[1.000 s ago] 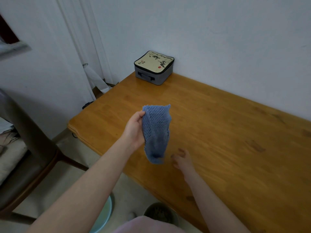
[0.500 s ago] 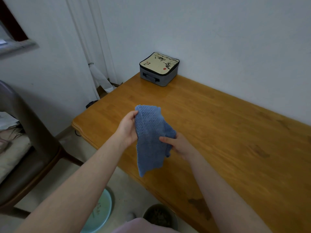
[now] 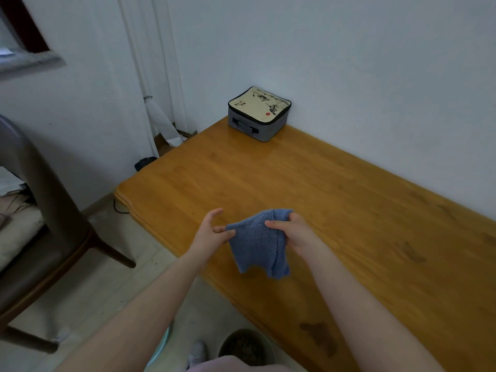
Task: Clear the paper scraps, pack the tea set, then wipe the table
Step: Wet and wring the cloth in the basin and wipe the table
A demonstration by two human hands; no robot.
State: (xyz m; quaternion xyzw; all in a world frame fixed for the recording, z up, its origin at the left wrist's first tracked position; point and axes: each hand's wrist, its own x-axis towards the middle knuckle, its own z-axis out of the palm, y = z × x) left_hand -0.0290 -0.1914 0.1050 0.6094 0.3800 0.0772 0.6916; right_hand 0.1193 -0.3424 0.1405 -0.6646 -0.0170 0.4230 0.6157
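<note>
A blue waffle-weave cloth (image 3: 257,245) hangs in the air over the near edge of the orange-brown wooden table (image 3: 349,200), towards its left end, held between both hands and clear of the tabletop. The left hand (image 3: 210,233) pinches the cloth's left corner between thumb and a fingertip, with its forefinger lifted free above. The right hand (image 3: 296,233) has its fingers curled round the bunched upper right part of the cloth, thumb lying across the front. The rest of the cloth droops in loose folds below the two hands. At the table's far left corner, close against the white wall, sits a grey square zip case (image 3: 259,115) with a cream lid printed with dark ink branches and a red dot; it is closed and well apart from the hands. Dark stains (image 3: 319,338) mark the wood by the near edge. A brown chair (image 3: 40,200) stands on the floor left of the table, and a dark round bin (image 3: 245,347) sits on the floor below the near edge.
</note>
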